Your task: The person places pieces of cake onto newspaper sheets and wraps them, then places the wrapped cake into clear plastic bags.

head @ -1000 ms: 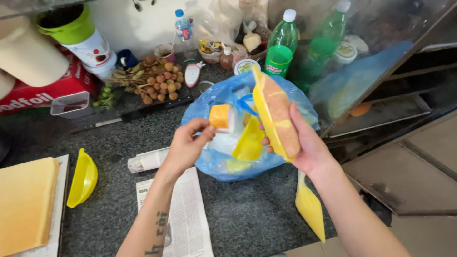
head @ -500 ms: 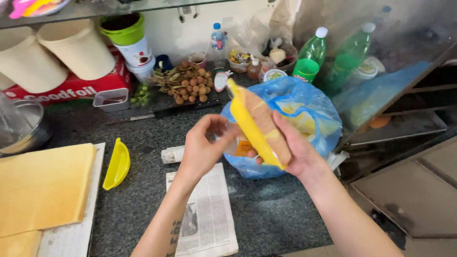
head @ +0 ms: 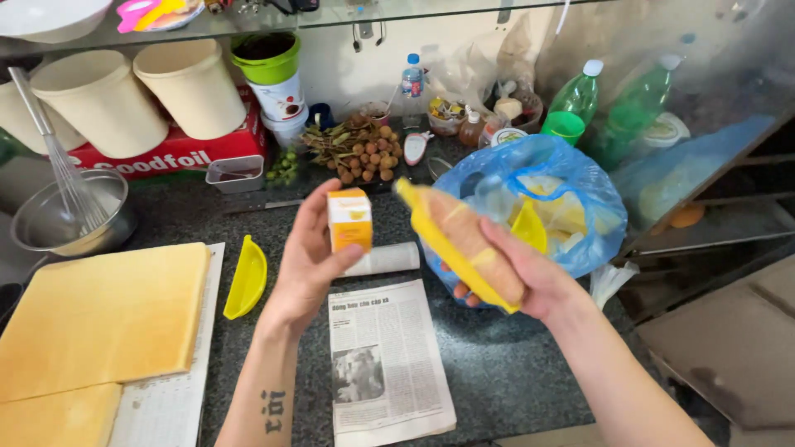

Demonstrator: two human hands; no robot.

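Observation:
My left hand [head: 308, 263] holds a small orange and white carton [head: 349, 218] upright above the dark granite counter [head: 497, 372]. My right hand [head: 530, 277] grips a long yellow tray with a brown roll of cake in it [head: 460, 240], tilted up to the left. Just behind it stands an open blue plastic bag [head: 571, 178] with yellow and white things inside. A white paper roll [head: 389, 259] lies on the counter under the carton.
A folded newspaper [head: 385, 364] lies in front. Sheets of yellow sponge cake [head: 99, 319] sit on paper at the left, beside a yellow plastic tray [head: 247, 277]. A metal bowl with a whisk [head: 70, 219], tubs, brown fruit [head: 364, 149] and green bottles [head: 575, 103] line the back.
My left hand has drawn the small carton out of the blue bag and lifted it to the left. My right hand stays on the yellow tray, now lower and more level.

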